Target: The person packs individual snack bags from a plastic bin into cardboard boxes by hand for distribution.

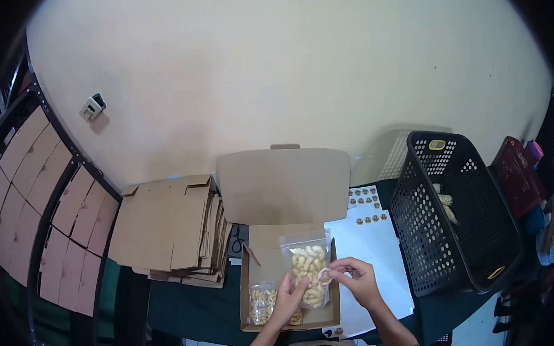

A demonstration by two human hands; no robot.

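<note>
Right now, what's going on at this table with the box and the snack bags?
A person holds a clear bag of snacks over an open cardboard box. The left hand supports the bag from below, while the right hand presses a small round sticker on its edge. Another snack bag lies in the box. Sticker sheets, a black basket and flat cardboard sit around it.

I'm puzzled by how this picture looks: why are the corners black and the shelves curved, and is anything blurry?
Head view: a fisheye lens rounds the image, leaving black corners and bending the shelf rack at the left edge. Lighting is soft and even on the wall, with no harsh glare. The snack pouch and both hands look small and slightly soft.
</note>
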